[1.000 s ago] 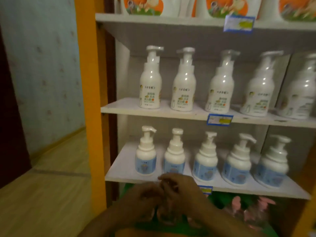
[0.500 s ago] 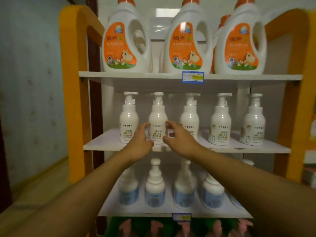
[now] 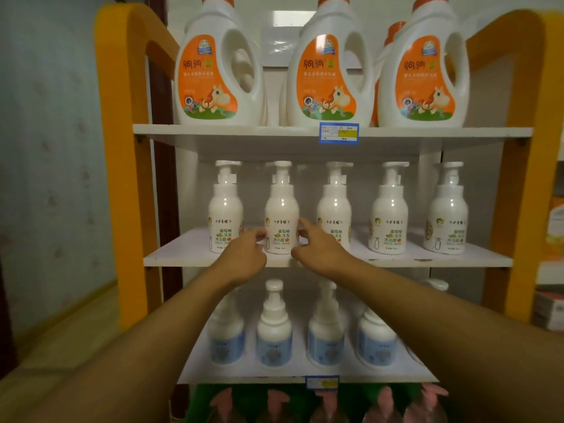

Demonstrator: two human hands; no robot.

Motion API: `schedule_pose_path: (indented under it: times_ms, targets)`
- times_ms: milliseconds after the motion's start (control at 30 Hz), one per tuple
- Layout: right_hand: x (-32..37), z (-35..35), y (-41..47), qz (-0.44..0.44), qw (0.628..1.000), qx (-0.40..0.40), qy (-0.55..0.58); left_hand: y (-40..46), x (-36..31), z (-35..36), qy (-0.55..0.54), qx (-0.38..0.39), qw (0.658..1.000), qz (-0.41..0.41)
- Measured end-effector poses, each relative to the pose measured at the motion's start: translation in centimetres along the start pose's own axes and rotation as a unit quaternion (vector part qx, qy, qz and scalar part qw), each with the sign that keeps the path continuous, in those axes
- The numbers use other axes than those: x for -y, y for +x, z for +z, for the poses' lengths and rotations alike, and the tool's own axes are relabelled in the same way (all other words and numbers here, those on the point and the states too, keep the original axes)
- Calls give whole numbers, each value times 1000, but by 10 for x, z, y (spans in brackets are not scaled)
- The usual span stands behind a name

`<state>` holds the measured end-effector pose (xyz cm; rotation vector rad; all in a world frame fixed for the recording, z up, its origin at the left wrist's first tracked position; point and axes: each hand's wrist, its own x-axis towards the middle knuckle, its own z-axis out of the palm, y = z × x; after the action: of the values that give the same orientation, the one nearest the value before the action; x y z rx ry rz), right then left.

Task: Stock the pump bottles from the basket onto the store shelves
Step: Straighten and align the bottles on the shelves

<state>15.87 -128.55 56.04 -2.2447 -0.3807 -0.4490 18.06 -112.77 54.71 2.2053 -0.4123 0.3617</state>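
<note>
We face the orange-framed shelving (image 3: 122, 148). On its middle shelf (image 3: 335, 260), near the front edge, stands the second pump bottle (image 3: 281, 219) from the left end. Our left hand (image 3: 247, 254) and right hand (image 3: 317, 250) cup its sides, fingers loosely curled against it.

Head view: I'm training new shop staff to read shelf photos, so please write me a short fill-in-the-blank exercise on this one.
1. Both hands, the left hand and the right hand, reach to the ____ bottle from the left on the middle shelf.
2. The middle shelf's front row shows ____ pump bottles.
3. The jugs on the top shelf have ____ labels.
4. The bottles on the shelf below the hands have ____ labels.

Missing words: second; five; orange; blue
</note>
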Motion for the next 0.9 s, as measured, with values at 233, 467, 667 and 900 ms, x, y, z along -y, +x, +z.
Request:
schedule_pose_path:
  times_ms: [233, 467, 667, 900]
  targets:
    - [-8, 5, 2, -8, 1000, -18, 11, 3, 4, 0, -20, 1, 1000, -5]
    - [-2, 8, -17, -25, 994, -88, 52, -33, 1, 11, -86, -153, 980, 91]
    - [-46, 37, -66, -40, 992, -76, 96, -78, 63, 59, -119, -74, 990, 29]
    - [-125, 87, -71, 169, 975, 122, 82, -74, 108, 99, -96, 73, 983, -139]
